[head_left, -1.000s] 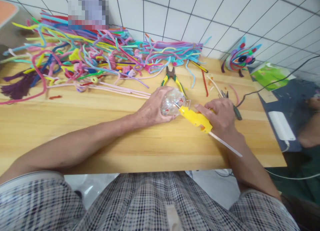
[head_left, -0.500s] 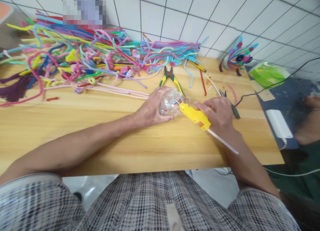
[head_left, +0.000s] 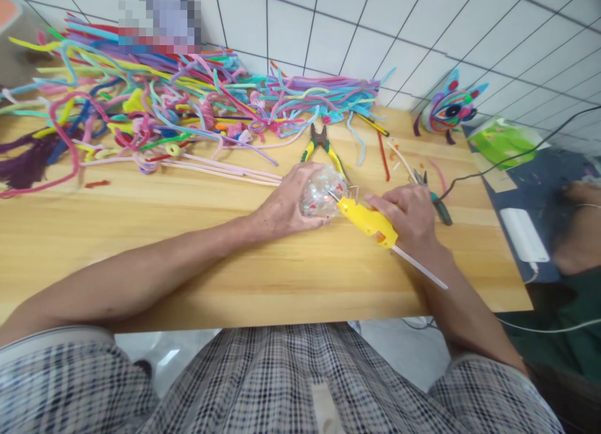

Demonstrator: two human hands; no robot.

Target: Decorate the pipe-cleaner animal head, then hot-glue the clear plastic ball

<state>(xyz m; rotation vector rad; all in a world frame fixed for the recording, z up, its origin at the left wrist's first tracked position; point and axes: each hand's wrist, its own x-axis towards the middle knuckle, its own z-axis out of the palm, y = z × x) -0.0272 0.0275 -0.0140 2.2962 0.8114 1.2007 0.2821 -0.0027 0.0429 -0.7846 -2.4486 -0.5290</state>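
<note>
My left hand (head_left: 288, 199) is wrapped round a clear, shiny ball (head_left: 319, 196) with small coloured flecks, held just above the wooden table (head_left: 188, 277). In my right hand (head_left: 410, 211) is a yellow hot glue gun (head_left: 369, 221), its metal nozzle pointing left at the ball's right side. Whether the nozzle touches the ball I cannot tell. A translucent glue stick (head_left: 420, 268) sticks out of the gun's back end. Just behind the ball lie yellow-and-green pliers (head_left: 320, 144) with their jaws pointing away from me.
A tangled heap of coloured pipe cleaners (head_left: 154, 102) covers the back left. Second pliers (head_left: 439, 202) lie beyond my right hand. At the back right stands a colourful pipe-cleaner animal head (head_left: 448, 111) near a green packet (head_left: 504, 143). A white box (head_left: 523, 233), a black cable and another person's arm are on the right.
The ball and glue gun stay together in nearly the same place, with the gun shifted very slightly right and down. The whole view has moved a little.
</note>
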